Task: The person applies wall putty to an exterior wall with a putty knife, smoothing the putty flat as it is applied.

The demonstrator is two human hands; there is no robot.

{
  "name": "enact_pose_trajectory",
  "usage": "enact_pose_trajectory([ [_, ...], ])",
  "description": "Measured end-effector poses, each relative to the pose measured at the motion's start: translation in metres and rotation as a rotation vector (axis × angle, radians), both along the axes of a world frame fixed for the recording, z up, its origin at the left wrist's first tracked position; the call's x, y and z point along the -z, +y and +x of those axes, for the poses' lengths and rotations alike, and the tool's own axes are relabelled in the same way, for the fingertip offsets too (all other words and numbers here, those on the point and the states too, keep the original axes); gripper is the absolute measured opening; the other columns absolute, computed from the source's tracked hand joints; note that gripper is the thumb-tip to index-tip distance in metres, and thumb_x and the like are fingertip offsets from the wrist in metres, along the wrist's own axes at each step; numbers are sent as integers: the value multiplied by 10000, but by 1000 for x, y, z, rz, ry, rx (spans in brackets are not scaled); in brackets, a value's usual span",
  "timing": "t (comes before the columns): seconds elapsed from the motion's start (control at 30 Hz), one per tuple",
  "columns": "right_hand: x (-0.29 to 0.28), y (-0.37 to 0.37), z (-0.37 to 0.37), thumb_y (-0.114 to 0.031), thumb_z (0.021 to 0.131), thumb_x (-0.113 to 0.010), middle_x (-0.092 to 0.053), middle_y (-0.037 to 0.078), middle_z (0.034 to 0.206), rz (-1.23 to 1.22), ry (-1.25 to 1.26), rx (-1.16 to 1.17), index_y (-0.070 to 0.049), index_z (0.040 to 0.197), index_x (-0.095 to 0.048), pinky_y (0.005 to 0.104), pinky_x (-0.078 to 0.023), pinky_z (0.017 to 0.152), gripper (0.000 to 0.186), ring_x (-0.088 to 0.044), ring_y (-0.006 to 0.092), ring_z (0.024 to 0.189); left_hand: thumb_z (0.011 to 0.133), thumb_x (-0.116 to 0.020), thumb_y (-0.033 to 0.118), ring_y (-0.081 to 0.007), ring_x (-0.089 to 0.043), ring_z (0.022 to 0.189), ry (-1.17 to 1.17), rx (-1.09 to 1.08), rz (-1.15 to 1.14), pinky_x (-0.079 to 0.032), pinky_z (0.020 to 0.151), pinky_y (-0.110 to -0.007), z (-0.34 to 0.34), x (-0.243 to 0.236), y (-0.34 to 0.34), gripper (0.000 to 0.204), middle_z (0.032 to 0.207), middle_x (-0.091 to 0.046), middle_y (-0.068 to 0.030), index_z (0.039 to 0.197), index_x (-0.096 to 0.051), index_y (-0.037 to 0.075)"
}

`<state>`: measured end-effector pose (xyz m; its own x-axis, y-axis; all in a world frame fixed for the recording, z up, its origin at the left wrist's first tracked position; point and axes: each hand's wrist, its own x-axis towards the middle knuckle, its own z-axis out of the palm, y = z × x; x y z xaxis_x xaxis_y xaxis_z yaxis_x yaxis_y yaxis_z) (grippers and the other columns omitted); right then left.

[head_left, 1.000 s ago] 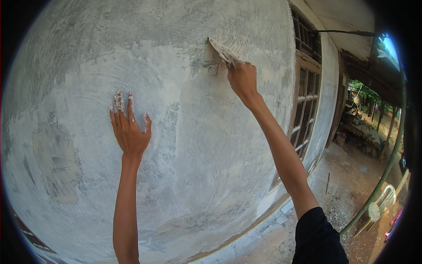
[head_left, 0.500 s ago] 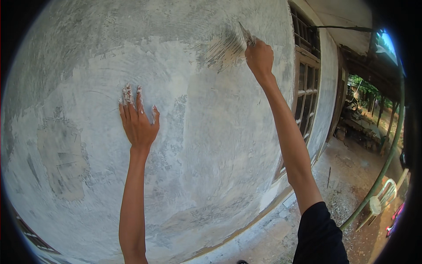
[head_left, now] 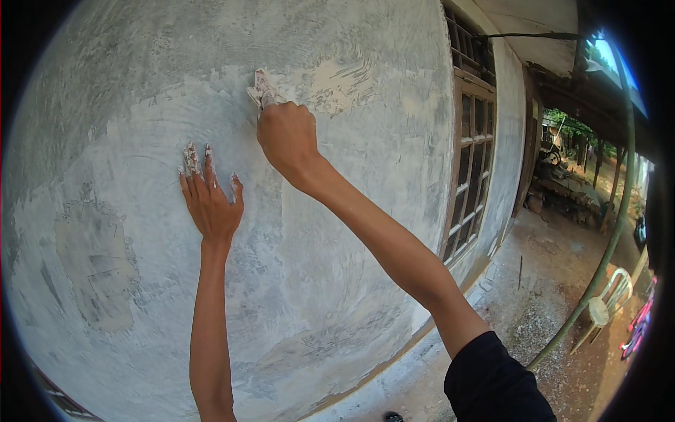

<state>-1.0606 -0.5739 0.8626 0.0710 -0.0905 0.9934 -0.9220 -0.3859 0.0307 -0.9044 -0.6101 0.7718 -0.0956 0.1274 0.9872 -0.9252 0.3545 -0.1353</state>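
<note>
While flat against the wall (head_left: 126,84), left hand (head_left: 209,200) fingers apart; right hand (head_left: 287,137) clamped on scraper (head_left: 261,89).

- Soft, even daylight is falling on the grey wall (head_left: 337,232); no hard shadows, no glare on it.
- Brightest light is coming in from upper right, w/ sky (head_left: 608,60) blowing out blue-white under the roof edge.
- Fisheye is bending the window frame (head_left: 472,162) & wall base; black vignette is ringing the corners.
- Focus is holding sharp at centre, softening twd the rim; no motion blur.
</note>
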Motion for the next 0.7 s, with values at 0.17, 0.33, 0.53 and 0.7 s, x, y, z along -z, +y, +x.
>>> enact_pose_trajectory([
  [0.17,-38,-11,-89,-33,712,-572,-591,245,627,1,-234,-402,117,793,-584,393,-480,568,171,-617,314,573,851,-560,184,-335,-298,1342,-8,-11,4,-217,1098,-488,1,0,3,565,1425,-343,-202,1362,-390,13],
  [0.33,-36,-63,-170,-63,686,-637,-634,268,774,35,-442,-323,75,836,-630,424,-494,711,204,-639,411,782,859,-554,195,-335,-291,1345,1,-37,4,-213,1101,-485,3,2,-1,568,1425,-341,-204,1369,-381,15],
  [0.53,-36,-76,-273,-63,667,-618,-632,278,746,93,-778,-343,86,858,-630,429,-514,647,242,-650,395,684,860,-553,199,-337,-293,1343,-18,-26,18,-215,1101,-476,-2,-1,2,571,1428,-336,-204,1371,-377,15],
  [0.7,-42,-45,-280,-95,702,-594,-629,287,730,-175,-541,-130,84,787,-635,460,-521,630,202,-653,384,650,855,-554,192,-334,-295,1343,-22,-36,26,-213,1105,-472,1,1,0,570,1427,-338,-204,1370,-382,19],
])
